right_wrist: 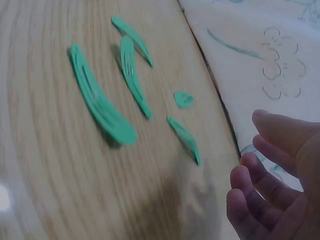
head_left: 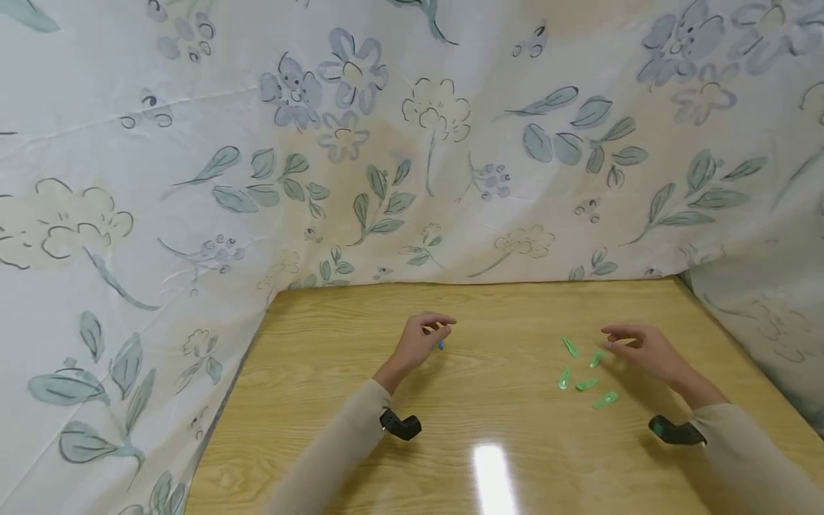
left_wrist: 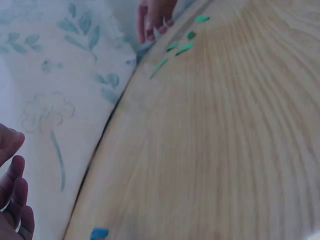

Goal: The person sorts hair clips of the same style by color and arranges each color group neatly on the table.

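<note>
Several green snap hair clips [head_left: 587,384] lie loosely grouped on the right side of the table. My right hand [head_left: 646,352] hovers just right of them, fingers relaxed and bent, holding nothing. Seen from the right wrist, one long green clip [right_wrist: 100,102] lies nearest, the others beyond it, closer to the fingers [right_wrist: 245,177]. Toward the middle of the table, my left hand [head_left: 414,345] is held over a small blue piece [head_left: 440,344], partly hidden by the hand in the head view. The left fingers [left_wrist: 17,187] are loosely curved with nothing between them; the blue piece sits apart from them.
A wood-grain table [head_left: 502,315] spreads under both hands. Floral cloth [head_left: 450,214] hangs behind it and down both sides. Light glares off the table [head_left: 492,476] near the front. Each wrist wears a black camera band [head_left: 400,425].
</note>
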